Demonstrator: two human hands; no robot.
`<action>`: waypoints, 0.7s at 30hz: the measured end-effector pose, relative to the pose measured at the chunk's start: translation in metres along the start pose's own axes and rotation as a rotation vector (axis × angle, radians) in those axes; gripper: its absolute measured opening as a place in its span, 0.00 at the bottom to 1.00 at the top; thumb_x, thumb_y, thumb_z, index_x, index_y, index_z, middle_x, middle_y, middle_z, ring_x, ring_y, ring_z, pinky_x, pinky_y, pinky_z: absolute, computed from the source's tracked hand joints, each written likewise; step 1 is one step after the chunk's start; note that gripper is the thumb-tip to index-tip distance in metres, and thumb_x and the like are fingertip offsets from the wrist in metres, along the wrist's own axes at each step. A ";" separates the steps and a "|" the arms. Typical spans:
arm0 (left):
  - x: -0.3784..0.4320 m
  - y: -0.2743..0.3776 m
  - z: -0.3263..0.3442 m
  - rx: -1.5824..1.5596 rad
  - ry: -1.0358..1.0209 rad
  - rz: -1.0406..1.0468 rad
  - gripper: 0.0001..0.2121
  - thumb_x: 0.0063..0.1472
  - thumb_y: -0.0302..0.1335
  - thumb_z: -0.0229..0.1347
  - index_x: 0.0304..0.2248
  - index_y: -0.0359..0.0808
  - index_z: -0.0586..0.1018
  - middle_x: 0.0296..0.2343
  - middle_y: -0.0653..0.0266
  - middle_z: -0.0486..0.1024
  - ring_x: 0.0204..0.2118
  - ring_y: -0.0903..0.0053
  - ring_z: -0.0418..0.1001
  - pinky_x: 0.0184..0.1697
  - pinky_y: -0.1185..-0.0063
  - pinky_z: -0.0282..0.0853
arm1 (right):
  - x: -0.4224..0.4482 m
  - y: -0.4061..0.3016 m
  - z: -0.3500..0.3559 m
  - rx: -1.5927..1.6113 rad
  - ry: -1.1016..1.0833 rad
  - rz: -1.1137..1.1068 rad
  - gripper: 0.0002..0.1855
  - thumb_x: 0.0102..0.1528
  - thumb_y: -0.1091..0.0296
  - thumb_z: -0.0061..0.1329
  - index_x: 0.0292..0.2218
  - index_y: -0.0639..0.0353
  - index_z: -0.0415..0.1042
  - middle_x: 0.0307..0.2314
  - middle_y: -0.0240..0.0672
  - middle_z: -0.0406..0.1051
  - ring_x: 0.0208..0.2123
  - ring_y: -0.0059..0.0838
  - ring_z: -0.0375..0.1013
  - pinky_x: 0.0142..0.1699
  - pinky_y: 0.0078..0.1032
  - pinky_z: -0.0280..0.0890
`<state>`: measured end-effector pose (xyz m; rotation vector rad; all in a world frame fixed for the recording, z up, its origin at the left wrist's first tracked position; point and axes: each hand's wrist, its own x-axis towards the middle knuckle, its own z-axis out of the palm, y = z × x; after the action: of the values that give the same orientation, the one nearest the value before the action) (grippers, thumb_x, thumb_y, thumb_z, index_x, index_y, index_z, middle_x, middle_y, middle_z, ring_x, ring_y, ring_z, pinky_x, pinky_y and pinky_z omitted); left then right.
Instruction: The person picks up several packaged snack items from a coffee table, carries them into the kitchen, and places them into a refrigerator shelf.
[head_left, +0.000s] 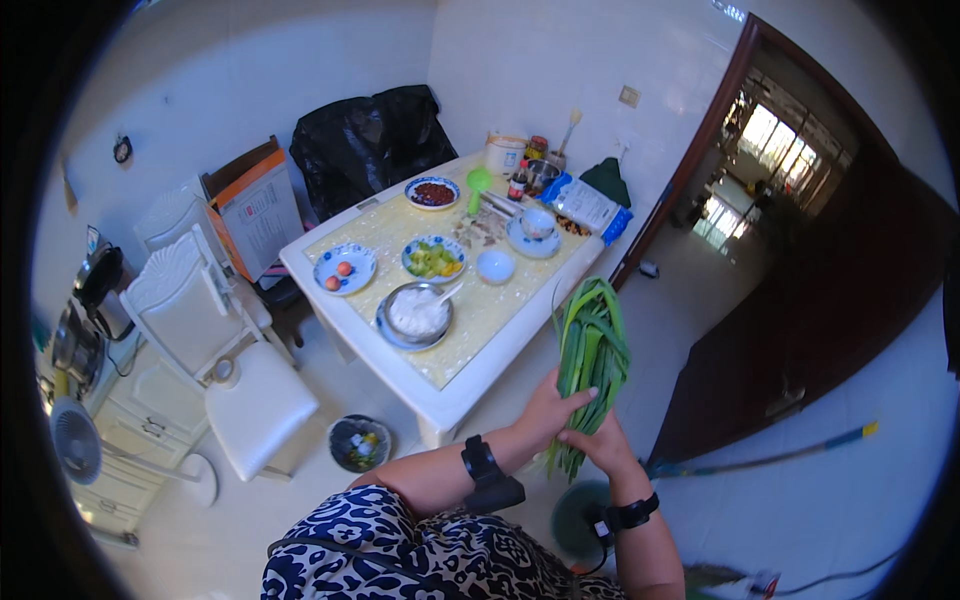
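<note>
A folded bundle of long green scallion-like leaves (592, 337) is held up in front of me, past the near right edge of the table. My left hand (549, 411) wraps around its lower part from the left, thumb across the leaves. From the right, my right hand (606, 448) grips it slightly lower, its thumb also over the stems. Loose ends hang out beneath both hands. A dark green bucket (574, 517) stands on the floor below, partly hidden by my right forearm.
On the white table (480, 375) are a metal bowl of white powder (416, 311), a plate of cut green vegetables (433, 259), a plate with two round items (364, 274) and a white bowl (496, 267). A chair (259, 405), waste basin (360, 444) and long pole (772, 455) stand nearby.
</note>
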<state>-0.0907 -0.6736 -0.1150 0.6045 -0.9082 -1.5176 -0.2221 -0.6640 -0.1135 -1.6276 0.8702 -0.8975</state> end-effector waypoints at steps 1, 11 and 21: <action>0.018 -0.007 0.001 -0.015 -0.006 0.000 0.18 0.54 0.23 0.52 0.44 0.31 0.64 0.36 0.65 0.69 0.38 0.81 0.67 0.41 0.82 0.64 | 0.015 -0.001 -0.015 -0.079 -0.025 0.059 0.46 0.37 0.71 0.59 0.52 0.63 0.44 0.45 0.38 0.56 0.47 0.29 0.57 0.51 0.25 0.55; 0.179 -0.019 -0.033 0.189 0.140 0.141 0.25 0.54 0.28 0.52 0.49 0.31 0.57 0.41 0.59 0.64 0.47 0.75 0.60 0.50 0.77 0.56 | 0.187 0.034 -0.099 -0.300 -0.182 -0.053 0.35 0.36 0.82 0.49 0.47 0.62 0.54 0.40 0.39 0.60 0.44 0.33 0.61 0.47 0.27 0.57; 0.237 0.032 -0.128 0.553 0.387 -0.075 0.24 0.55 0.32 0.52 0.48 0.31 0.60 0.40 0.61 0.64 0.43 0.78 0.61 0.48 0.81 0.55 | 0.353 0.056 -0.089 -0.003 -0.353 -0.053 0.32 0.36 0.81 0.46 0.46 0.63 0.56 0.36 0.34 0.65 0.38 0.27 0.65 0.44 0.23 0.59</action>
<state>-0.0066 -0.9313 -0.1309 1.2951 -1.0067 -1.1461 -0.1455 -1.0239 -0.1055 -1.7505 0.5861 -0.6172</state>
